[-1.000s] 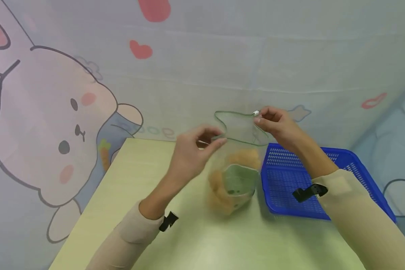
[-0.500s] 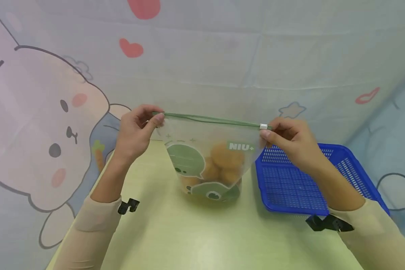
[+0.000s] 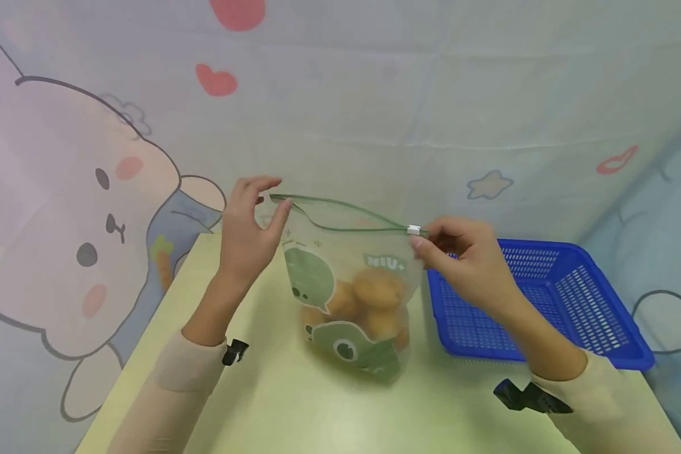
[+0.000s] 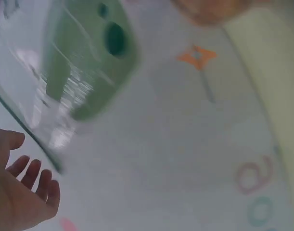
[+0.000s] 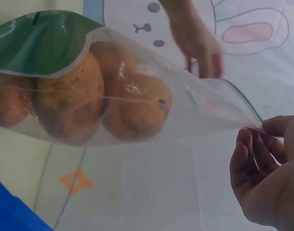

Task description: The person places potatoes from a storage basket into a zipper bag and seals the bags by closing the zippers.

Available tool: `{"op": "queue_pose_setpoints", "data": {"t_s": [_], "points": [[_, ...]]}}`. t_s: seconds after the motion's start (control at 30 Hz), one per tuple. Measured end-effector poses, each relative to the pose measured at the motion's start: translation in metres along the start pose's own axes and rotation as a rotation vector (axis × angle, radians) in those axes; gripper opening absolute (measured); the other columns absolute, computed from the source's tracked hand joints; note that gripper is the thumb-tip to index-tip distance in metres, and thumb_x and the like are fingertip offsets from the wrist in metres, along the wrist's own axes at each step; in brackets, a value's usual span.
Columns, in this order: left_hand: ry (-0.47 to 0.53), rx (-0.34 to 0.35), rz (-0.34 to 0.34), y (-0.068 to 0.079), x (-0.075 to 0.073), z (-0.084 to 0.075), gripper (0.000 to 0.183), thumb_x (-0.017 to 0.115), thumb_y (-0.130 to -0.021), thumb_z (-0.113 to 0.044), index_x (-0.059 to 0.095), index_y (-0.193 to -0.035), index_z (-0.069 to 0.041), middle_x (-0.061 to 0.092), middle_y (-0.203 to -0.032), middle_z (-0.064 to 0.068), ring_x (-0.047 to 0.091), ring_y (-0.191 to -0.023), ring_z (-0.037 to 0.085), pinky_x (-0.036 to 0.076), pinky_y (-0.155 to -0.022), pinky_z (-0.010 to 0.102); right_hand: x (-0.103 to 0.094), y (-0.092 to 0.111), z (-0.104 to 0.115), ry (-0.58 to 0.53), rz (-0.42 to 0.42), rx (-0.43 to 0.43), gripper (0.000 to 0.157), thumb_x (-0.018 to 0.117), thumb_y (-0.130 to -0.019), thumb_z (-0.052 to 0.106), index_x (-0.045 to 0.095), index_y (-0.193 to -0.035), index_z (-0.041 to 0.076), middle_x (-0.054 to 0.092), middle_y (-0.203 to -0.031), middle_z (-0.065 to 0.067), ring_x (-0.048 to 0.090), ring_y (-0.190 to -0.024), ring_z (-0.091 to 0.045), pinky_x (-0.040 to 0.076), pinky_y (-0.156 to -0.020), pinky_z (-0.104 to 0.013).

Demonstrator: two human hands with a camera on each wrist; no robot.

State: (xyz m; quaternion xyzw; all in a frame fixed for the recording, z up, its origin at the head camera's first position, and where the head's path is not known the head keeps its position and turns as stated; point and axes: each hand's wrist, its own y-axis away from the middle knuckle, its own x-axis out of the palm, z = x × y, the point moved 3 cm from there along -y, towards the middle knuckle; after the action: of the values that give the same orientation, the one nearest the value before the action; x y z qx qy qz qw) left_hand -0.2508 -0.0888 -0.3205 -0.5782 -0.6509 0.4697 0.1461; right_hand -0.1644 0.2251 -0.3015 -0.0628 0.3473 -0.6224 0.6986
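A frosted slider zip bag [image 3: 346, 255] with green cartoon prints stands upright on the table, its green-edged mouth parted on the left. Several round, brownish-yellow, speckled pieces of produce [image 5: 70, 103] fill its lower part. My right hand [image 3: 468, 261] pinches the bag's top right corner, right beside the white slider [image 3: 413, 230]. At the opposite top corner is my left hand [image 3: 250, 236], thumb and fingers spread apart around the edge without pinching it. In the left wrist view, the fingers of that left hand [image 4: 26, 187] are loose beside the green zip edge [image 4: 29, 132].
A blue plastic basket [image 3: 593, 309] sits on the table [image 3: 340, 419] to the right of the bag. Behind the table hangs a pale cloth [image 3: 340, 94] printed with a cartoon rabbit and hearts.
The bag's mouth was first held wide, then pulled out straight between both hands; now it sags open on the left. My left hand has loosened from its corner; my right has shifted left and down.
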Motion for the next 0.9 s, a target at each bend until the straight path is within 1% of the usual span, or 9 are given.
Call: {"op": "queue_pose_setpoints", "data": {"t_s": [0.07, 0.17, 0.23, 0.3, 0.37, 0.47, 0.67, 0.73, 0.9], "points": [[-0.01, 0.13, 0.046, -0.003, 0.008, -0.03, 0.031, 0.077, -0.099, -0.01, 0.071, -0.127, -0.001, 0.067, -0.125, 0.014, 0.062, -0.121, 0.028, 0.052, -0.102, 0.043, 0.006, -0.002, 0.002, 0.006, 0.0, -0.02, 0.015, 0.072, -0.1, 0.004, 0.073, -0.088, 0.011, 0.069, -0.075, -0.003, 0.065, -0.063, -0.019, 0.052, -0.057, -0.026], [0.049, 0.294, 0.198, -0.008, 0.022, -0.072, 0.03, 0.079, -0.098, -0.015, 0.073, -0.124, -0.002, 0.069, -0.122, 0.009, 0.064, -0.117, 0.025, 0.052, -0.102, 0.039, 0.014, -0.004, 0.006, 0.008, 0.004, -0.077, 0.014, 0.073, -0.098, 0.001, 0.074, -0.089, 0.011, 0.069, -0.076, 0.0, 0.064, -0.062, -0.017, 0.052, -0.056, -0.025], [0.103, 0.351, 0.32, -0.012, 0.031, -0.091, 0.027, 0.08, -0.098, -0.017, 0.075, -0.121, -0.004, 0.071, -0.117, 0.006, 0.065, -0.113, 0.021, 0.052, -0.099, 0.035, 0.018, -0.006, 0.009, 0.013, 0.012, -0.125, 0.014, 0.074, -0.097, -0.001, 0.074, -0.089, 0.011, 0.069, -0.078, 0.002, 0.063, -0.063, -0.016, 0.053, -0.057, -0.025], [0.143, 0.367, 0.409, -0.015, 0.038, -0.101, 0.022, 0.081, -0.097, -0.017, 0.076, -0.116, -0.006, 0.072, -0.111, 0.002, 0.066, -0.108, 0.016, 0.053, -0.094, 0.033, 0.021, -0.006, 0.012, 0.026, 0.027, -0.169, 0.012, 0.075, -0.097, 0.0, 0.075, -0.091, 0.01, 0.069, -0.08, 0.003, 0.062, -0.064, -0.014, 0.054, -0.059, -0.024], [0.184, 0.366, 0.471, -0.017, 0.042, -0.104, 0.014, 0.08, -0.097, -0.013, 0.077, -0.109, -0.007, 0.072, -0.105, -0.001, 0.066, -0.101, 0.013, 0.054, -0.09, 0.033, 0.022, -0.007, 0.013, 0.042, 0.05, -0.202, 0.008, 0.075, -0.098, 0.002, 0.075, -0.093, 0.008, 0.069, -0.082, 0.005, 0.062, -0.065, -0.013, 0.055, -0.06, -0.024], [0.22, 0.38, 0.522, -0.019, 0.044, -0.105, 0.006, 0.078, -0.098, -0.009, 0.075, -0.102, -0.008, 0.07, -0.099, -0.002, 0.065, -0.095, 0.01, 0.055, -0.085, 0.033, 0.023, -0.006, 0.015, 0.061, 0.09, -0.239, 0.006, 0.073, -0.099, 0.004, 0.075, -0.095, 0.008, 0.069, -0.083, 0.007, 0.064, -0.068, -0.011, 0.057, -0.063, -0.024], [0.278, 0.451, 0.6, -0.022, 0.043, -0.101, 0.004, 0.074, -0.101, -0.009, 0.072, -0.099, -0.011, 0.066, -0.097, -0.005, 0.06, -0.09, 0.007, 0.051, -0.082, 0.03, 0.02, -0.003, 0.02, 0.081, 0.1, -0.297, 0.021, 0.071, -0.096, -0.003, 0.069, -0.086, 0.015, 0.062, -0.078, 0.009, 0.06, -0.066, -0.009, 0.055, -0.06, -0.023], [0.283, 0.436, 0.616, -0.023, 0.04, -0.097, 0.005, 0.073, -0.101, -0.009, 0.071, -0.098, -0.012, 0.065, -0.097, -0.007, 0.06, -0.091, 0.007, 0.052, -0.083, 0.029, 0.017, -0.001, 0.02, 0.071, 0.086, -0.295, 0.023, 0.07, -0.095, -0.004, 0.067, -0.084, 0.015, 0.061, -0.077, 0.008, 0.06, -0.065, -0.009, 0.055, -0.059, -0.023], [0.264, 0.335, 0.644, -0.023, 0.029, -0.079, 0.009, 0.075, -0.099, -0.009, 0.07, -0.094, -0.014, 0.064, -0.096, -0.01, 0.062, -0.093, 0.005, 0.055, -0.085, 0.029, 0.003, 0.007, 0.014, 0.063, 0.057, -0.274, 0.027, 0.07, -0.095, -0.008, 0.067, -0.085, 0.017, 0.063, -0.076, 0.008, 0.061, -0.064, -0.01, 0.053, -0.058, -0.021]]}}
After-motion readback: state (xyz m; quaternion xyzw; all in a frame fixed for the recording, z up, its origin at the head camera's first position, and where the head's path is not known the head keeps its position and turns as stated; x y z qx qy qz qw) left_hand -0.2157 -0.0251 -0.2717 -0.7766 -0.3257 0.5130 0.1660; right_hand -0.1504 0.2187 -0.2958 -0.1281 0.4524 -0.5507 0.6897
